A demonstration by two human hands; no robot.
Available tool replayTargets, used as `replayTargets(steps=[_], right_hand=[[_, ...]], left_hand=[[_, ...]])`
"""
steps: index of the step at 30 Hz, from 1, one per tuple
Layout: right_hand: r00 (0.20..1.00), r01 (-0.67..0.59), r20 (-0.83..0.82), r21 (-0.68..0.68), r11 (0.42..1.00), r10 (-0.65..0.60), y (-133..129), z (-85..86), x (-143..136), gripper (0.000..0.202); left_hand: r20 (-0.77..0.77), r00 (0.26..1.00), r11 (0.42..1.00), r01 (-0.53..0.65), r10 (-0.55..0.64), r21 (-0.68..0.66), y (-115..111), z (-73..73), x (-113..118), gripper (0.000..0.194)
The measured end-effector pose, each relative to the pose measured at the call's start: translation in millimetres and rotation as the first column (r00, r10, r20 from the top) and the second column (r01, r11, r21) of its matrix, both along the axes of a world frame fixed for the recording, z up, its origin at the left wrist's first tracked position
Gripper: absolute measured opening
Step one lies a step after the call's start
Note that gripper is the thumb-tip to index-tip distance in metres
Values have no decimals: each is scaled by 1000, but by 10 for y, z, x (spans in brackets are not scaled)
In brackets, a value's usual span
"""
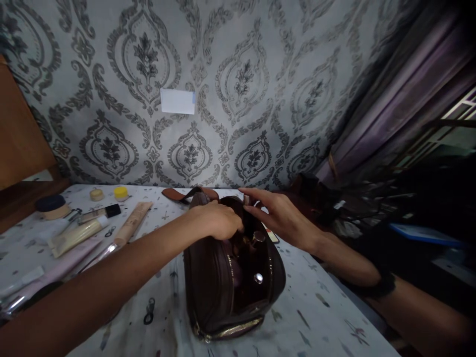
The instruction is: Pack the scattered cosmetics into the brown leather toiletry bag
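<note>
The bag seems soft, best held by its rim; left hand curls, hold unclear, right hand pinches a tube.

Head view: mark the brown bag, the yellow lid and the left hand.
Brown bag [208, 282]: head view, on its outer wall, left of the open zip.
Yellow lid [121, 193]: head view, middle of the lid.
Left hand [219, 221]: head view, on the back of the hand.

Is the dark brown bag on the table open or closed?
Open: the bag has its zipper edges spread apart, and a shiny round object shows inside.
</note>
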State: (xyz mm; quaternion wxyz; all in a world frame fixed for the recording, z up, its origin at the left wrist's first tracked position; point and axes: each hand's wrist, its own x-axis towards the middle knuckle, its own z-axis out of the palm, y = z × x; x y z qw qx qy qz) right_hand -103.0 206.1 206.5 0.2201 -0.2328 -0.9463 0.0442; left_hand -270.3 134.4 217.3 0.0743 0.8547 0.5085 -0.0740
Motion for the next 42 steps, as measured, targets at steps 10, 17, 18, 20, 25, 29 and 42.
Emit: replayTargets(steps=[10, 17, 18, 20, 25, 29, 42], right_hand=[[990, -92, 105, 9, 996, 90, -32, 14, -29, 37], [978, -118, 176, 19, 993, 113, -21, -8, -122, 39], [976, -116, 185, 19, 993, 111, -26, -7, -135, 39], [972, -106, 212, 8, 994, 102, -47, 6, -162, 39], [952, -81, 294, -27, 996, 85, -132, 71, -246, 37], [937, -93, 336, -41, 995, 101, -159, 84, -308, 36], [913, -108, 389, -62, 992, 124, -94, 109, -302, 21]], left_hand=[[-132, 991, 999, -22, 15, -50, -20, 25, 34, 37], [-201, 979, 999, -21, 11, -49, -55, 9, 13, 42], [-200, 980, 999, -21, 12, -45, -60, 3, 9, 41], [-187, 982, 999, -24, 17, -34, -67, 0, -2, 41], [-140, 990, 1000, 12, -16, -26, -91, 98, -42, 43], [-132, 991, 1000, -1, -2, -19, -152, 196, -95, 40], [132, 979, 950, -185, 156, 251, -302, -10, -305, 22]])
